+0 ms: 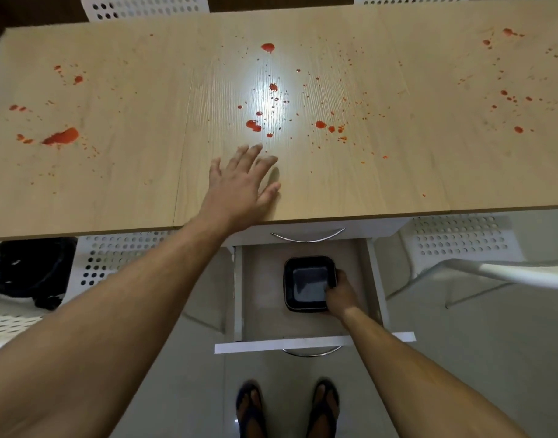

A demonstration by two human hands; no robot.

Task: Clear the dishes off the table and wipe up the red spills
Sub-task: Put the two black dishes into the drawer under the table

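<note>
Presently, a black square dish (309, 283) is being held by the right hand (341, 294), whose fingers are being curled over the dish's right rim. The dish is being kept inside the open drawer (262, 295), which is being seen pulled out below the near edge of the table (129, 191). The left hand (243, 181) is being rested flat on the table, just above the drawer, with its fingers being held straight and spread apart, nothing being gripped. Red spills (254, 125) are being observed scattered across the table beyond the left hand, a large smear (62, 136) being noted far to the left of the drawer, and further spots (510, 98) far to its right. White perforated chairs (458, 238) are being seen to either side of the drawer. A black bag (31, 270) is being noted left of the drawer, under the table's edge.
</note>
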